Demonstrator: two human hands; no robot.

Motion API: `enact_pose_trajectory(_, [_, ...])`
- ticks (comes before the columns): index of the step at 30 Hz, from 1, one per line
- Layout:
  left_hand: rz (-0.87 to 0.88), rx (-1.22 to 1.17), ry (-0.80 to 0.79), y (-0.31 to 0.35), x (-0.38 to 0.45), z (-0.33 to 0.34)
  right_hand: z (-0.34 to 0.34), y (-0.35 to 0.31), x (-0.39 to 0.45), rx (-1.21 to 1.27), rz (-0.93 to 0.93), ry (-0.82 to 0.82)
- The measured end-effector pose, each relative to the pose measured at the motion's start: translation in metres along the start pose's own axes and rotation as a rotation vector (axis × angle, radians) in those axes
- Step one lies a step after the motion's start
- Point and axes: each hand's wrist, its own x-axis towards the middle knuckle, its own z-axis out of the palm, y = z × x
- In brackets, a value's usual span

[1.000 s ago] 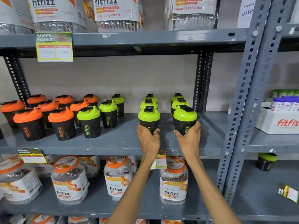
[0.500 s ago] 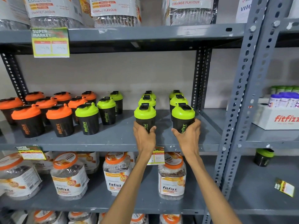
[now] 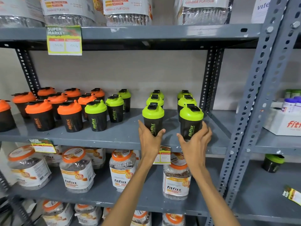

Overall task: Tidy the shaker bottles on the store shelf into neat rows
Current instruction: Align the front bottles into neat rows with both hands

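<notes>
Head view of a grey metal shelf (image 3: 114, 136) carrying shaker bottles. The left hand (image 3: 149, 139) is grasping the base of a front green-lidded shaker (image 3: 153, 118), thumb and fingers lying on opposite sides of its black body. The right hand (image 3: 195, 141) is cupping a second front green-lidded shaker (image 3: 191, 121); its fingers are spreading around the body, and firm contact cannot be told from this angle. Behind each held bottle, two more green-lidded shakers are standing in file, forming two columns well apart. To the left, a diagonal line of green shakers (image 3: 114, 110) is standing beside a cluster of orange-lidded shakers (image 3: 53, 108). Jars (image 3: 76, 170) are occupying the shelf below.
</notes>
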Motion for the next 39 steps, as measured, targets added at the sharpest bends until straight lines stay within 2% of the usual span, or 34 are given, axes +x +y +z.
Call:
enact_pose_trajectory(3, [0.079,-0.021,0.064,-0.011,-0.014,-0.021,0.002,-0.013,-0.034,-0.049,-0.171,0.123])
enact_pose_trajectory(7, [0.233,-0.046,0.164,-0.031,-0.017,-0.071,0.022,-0.053,-0.072,0.172,-0.281,0.07])
enact_pose_trajectory(13, [0.358,-0.007,0.325,-0.067,0.027,-0.176,0.089,-0.14,-0.115,0.366,-0.237,-0.062])
enact_pose_trajectory(15, [0.348,0.036,0.388,-0.085,0.05,-0.209,0.115,-0.17,-0.123,0.381,-0.211,-0.074])
enact_pose_trajectory(19, [0.26,0.092,0.411,-0.106,0.089,-0.252,0.16,-0.219,-0.13,0.317,-0.15,-0.147])
enact_pose_trajectory(26, [0.103,0.167,0.305,-0.122,0.135,-0.271,0.227,-0.253,-0.128,0.09,0.006,-0.246])
enact_pose_trajectory(32, [0.051,0.175,0.139,-0.127,0.153,-0.279,0.258,-0.272,-0.124,0.08,0.154,-0.209])
enact_pose_trajectory(39, [0.047,0.144,0.115,-0.126,0.156,-0.284,0.264,-0.274,-0.121,0.13,0.168,-0.219])
